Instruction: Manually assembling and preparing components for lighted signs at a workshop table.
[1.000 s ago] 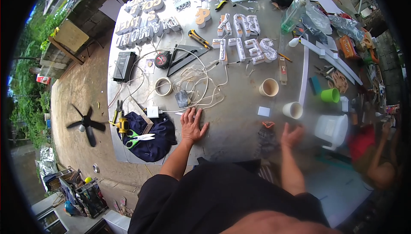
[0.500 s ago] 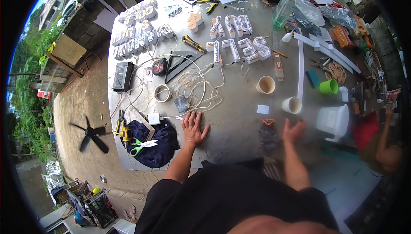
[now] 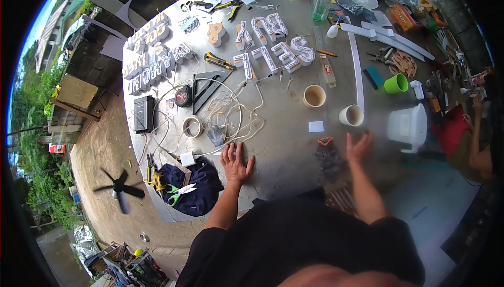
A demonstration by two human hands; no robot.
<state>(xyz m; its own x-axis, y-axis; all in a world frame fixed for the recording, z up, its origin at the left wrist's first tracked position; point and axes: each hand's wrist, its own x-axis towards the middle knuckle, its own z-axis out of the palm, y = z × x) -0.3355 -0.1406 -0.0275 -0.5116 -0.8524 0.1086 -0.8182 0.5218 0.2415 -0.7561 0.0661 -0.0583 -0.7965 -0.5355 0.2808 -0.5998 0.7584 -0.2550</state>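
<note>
My left hand [image 3: 236,165] lies flat on the metal table, fingers stretched out, just below a tangle of white cable [image 3: 239,116] and a small grey block [image 3: 215,136]. Empty and with fingers apart, my right hand [image 3: 360,147] is just on the near side of a pale cup [image 3: 351,115]. Whether it touches the tabletop I cannot tell. A second cup [image 3: 314,96] with a brownish inside stands further left, and a small white card [image 3: 316,126] lies below it. Left of my right hand is a dark bundle with an orange piece [image 3: 325,141].
Light-up letters [image 3: 273,56] fill the far middle. Scissors [image 3: 181,194] lie on dark cloth [image 3: 205,182] at the near left. A white tub [image 3: 408,127] and a green cup [image 3: 396,83] stand right, with another person's arm [image 3: 475,129] beyond. A fan [image 3: 119,188] stands off the left edge.
The whole view has shifted and turned slightly. My right hand, blurred before, now shows its fingers more spread, still near the pale cup. My left hand stays flat on the table.
</note>
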